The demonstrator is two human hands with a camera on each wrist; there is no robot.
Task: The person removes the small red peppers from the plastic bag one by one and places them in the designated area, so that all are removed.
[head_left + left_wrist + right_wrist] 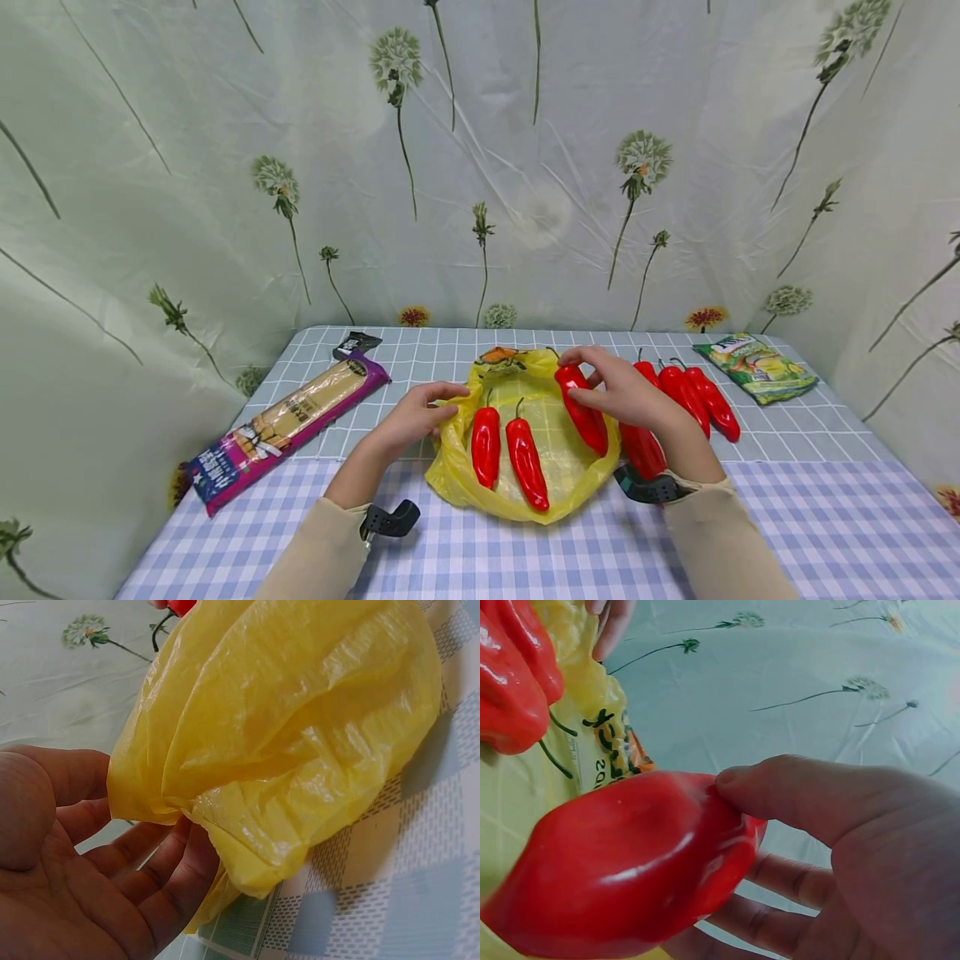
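1. The held pepper (583,421) hangs at the bag's right inner side, its stem end toward the back and its body slanting down inside the rim; whether its tip touches the bag's floor I cannot tell.
2. The right hand (622,392) pinches that pepper near its stem end, thumb on one side and fingers on the other.
3. The yellow bag (450,454) lies wide open, its crumpled rim standing as a rough ring.
4. The left hand (411,414) pinches the rim at the bag's left edge, fingers against the outside.
5. Two inner peppers (528,462) lie in the left and middle of the bag, slightly apart, stems toward the back; bare yellow floor shows between them and the held pepper.
6. Outer peppers (712,404) lie just right of the bag, some partly behind the right forearm, leaving little room on that side.
7. Beyond them, a green packet (757,367) lies near the surface's right back edge.
8. A noodle pack (288,429) slants along the left edge, with open cloth between it and the bag; a black packet (357,343) lies by its far end.
9. The surface (480,558) shows checked cloth in front of the bag; at its back edge hangs a dandelion-print curtain (525,233).
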